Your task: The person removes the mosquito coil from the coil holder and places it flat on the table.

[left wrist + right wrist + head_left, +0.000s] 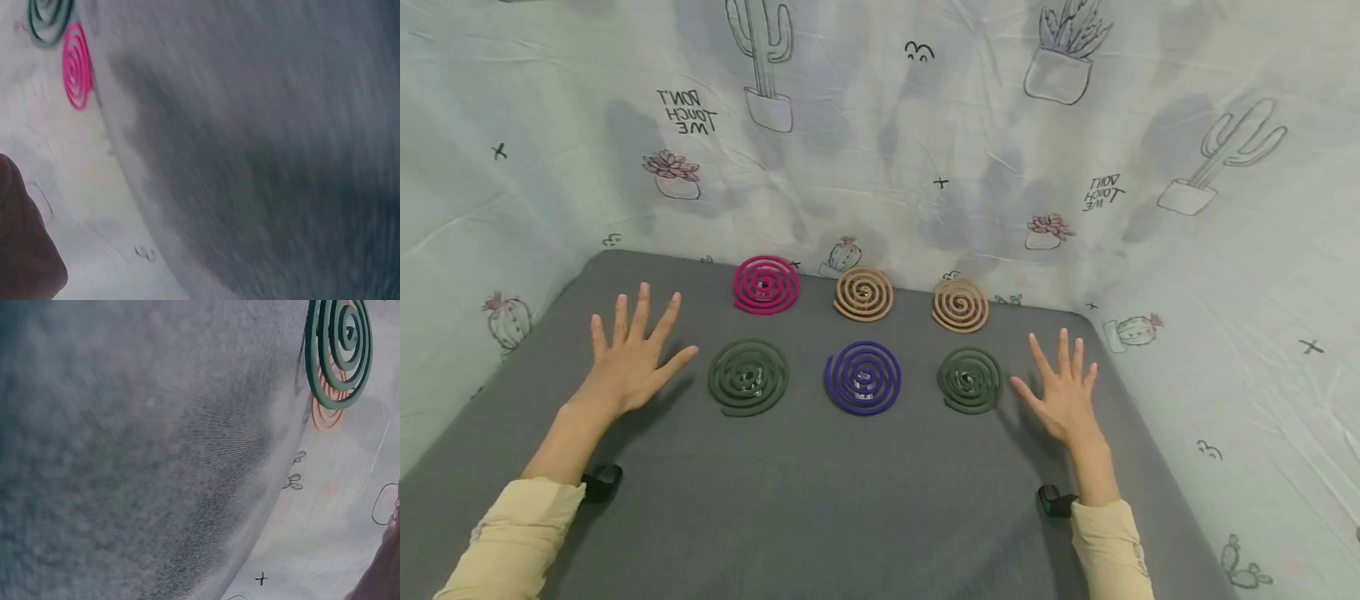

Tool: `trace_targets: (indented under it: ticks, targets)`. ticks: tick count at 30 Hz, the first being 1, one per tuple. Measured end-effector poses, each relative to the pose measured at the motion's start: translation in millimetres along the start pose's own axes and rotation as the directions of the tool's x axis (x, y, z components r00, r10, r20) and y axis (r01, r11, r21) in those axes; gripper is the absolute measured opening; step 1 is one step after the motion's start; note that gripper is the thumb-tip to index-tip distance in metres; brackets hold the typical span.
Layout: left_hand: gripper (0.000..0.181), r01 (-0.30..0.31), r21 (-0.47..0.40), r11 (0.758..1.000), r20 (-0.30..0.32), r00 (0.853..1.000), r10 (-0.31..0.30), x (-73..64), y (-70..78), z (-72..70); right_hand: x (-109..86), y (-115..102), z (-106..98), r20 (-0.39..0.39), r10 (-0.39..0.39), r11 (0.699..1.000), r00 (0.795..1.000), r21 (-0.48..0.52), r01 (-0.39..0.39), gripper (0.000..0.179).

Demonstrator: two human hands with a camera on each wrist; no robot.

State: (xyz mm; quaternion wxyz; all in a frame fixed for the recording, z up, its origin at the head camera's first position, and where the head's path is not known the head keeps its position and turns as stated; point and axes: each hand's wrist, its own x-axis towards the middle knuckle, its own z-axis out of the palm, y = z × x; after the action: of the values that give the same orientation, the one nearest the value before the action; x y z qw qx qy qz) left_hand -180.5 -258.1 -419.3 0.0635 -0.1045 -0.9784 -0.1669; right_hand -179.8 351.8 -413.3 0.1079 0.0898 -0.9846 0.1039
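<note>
My left hand (pixel 625 367) is spread wide and empty, near the left green coil (pixel 748 377); my right hand (pixel 1063 400), also splayed and empty, is just beside the right green coil (pixel 970 380). Both coils lie on the grey table (pixel 820 508). On the backdrop (pixel 977 137), a drawn pot (pixel 769 109) holds a cactus (pixel 762 50).

Even, diffuse light is recorded in the head view; soft shadows are cast on the grey cloth (pixel 820 508) beside the left hand (pixel 627 364) and right hand (pixel 1064 398). In both wrist views, dimmer, the cloth is blurred; the right's green coil (pixel 349 331) is rendered sharper.
</note>
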Motion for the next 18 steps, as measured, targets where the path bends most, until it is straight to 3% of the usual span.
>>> trace_targets:
  ticks: [11, 18]
  targets:
    - [0.096, -0.156, -0.151, 0.976, 0.008, 0.987, 0.159, 13.4, 60.2, 12.9, -5.2, -2, 2, 0.088, -0.021, 0.990, 0.996, 0.140, 0.009, 0.075]
    - [0.098, -0.269, -0.262, 0.927, -0.006, 0.961, 0.278, 29.3, 106.5, 31.6, -2.7, -3, 3, 0.109, -0.070, 0.949, 0.992, 0.314, 0.033, 0.074]
